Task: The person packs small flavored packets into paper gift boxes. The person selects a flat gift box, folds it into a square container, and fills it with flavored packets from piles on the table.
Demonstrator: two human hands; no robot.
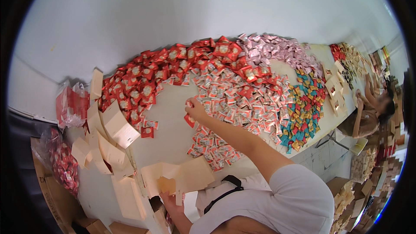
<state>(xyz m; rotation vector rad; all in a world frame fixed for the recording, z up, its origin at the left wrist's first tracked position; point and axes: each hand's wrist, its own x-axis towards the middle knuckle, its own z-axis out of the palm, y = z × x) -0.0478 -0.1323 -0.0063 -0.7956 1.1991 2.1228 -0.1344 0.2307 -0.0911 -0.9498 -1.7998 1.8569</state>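
My right hand (195,110) is closed around small wrapped packets, with a red packet (189,121) showing under its fingers, above the table beside the heap of white-and-orange packets (227,104). My left hand (172,200) grips the lower edge of an unfolded cardboard box (195,174) at the table's near edge; a yellowish patch shows inside the box. Red foil packets (146,71) are piled along the wall. Beyond the white-and-orange heap lie pink packets (269,50) and small teal, gold and red sweets (304,110).
Several cardboard boxes (120,126) stand at the left, near plastic bags of red packets (65,169). More open boxes (334,87) lie on the table at the right. A co-worker (369,117) sits there, hands over other heaps, with cartons (338,185) on the floor nearby.
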